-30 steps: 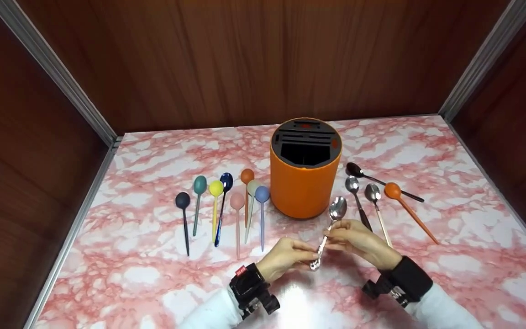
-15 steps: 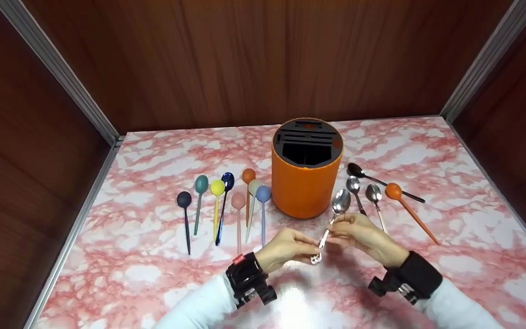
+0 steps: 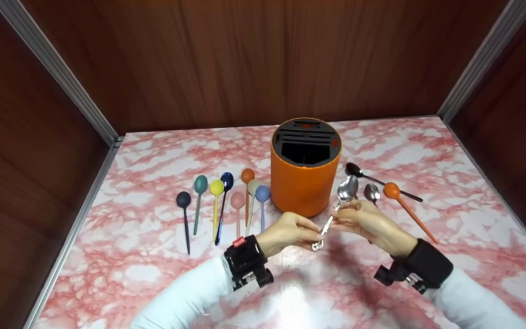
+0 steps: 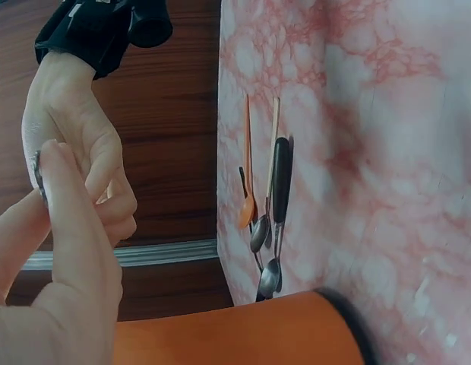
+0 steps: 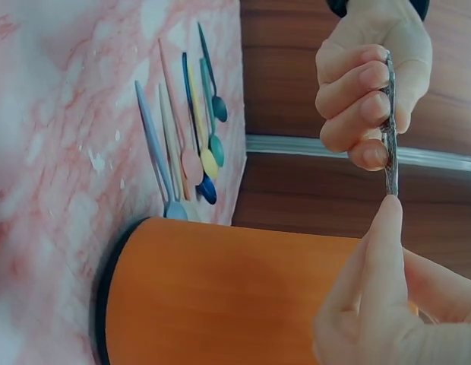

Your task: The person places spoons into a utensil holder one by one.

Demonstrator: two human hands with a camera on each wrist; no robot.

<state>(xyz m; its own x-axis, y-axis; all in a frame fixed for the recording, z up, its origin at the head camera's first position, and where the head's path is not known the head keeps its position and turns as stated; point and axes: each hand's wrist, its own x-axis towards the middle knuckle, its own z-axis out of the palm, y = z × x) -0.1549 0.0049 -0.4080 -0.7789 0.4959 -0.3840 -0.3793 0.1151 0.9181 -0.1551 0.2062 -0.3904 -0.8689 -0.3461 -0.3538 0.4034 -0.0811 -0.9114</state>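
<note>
A shiny metal spoon (image 3: 348,188) with an ornate handle is held up slantwise in front of the orange cylinder, its bowl at the upper right. My left hand (image 3: 288,234) pinches the decorated end of the handle. Higher up, near the bowl, my right hand (image 3: 375,225) grips it between thumb and fingers. Seen from the right wrist, the handle (image 5: 391,125) appears edge-on and runs from the left hand's fingers down to the right fingertips. The left wrist view shows just a sliver of it between the hands.
An orange cylindrical utensil holder (image 3: 304,189) with a slotted black top stands behind the hands. Several coloured spoons, among them a yellow spoon (image 3: 217,187), lie to its left. On its right lie an orange spoon (image 3: 391,190), a black spoon (image 3: 354,169) and metal ones.
Both hands have moved up and away from the body with the metal spoon between them. Its bowl has shifted up and slightly right, now overlapping a spoon lying behind it.
</note>
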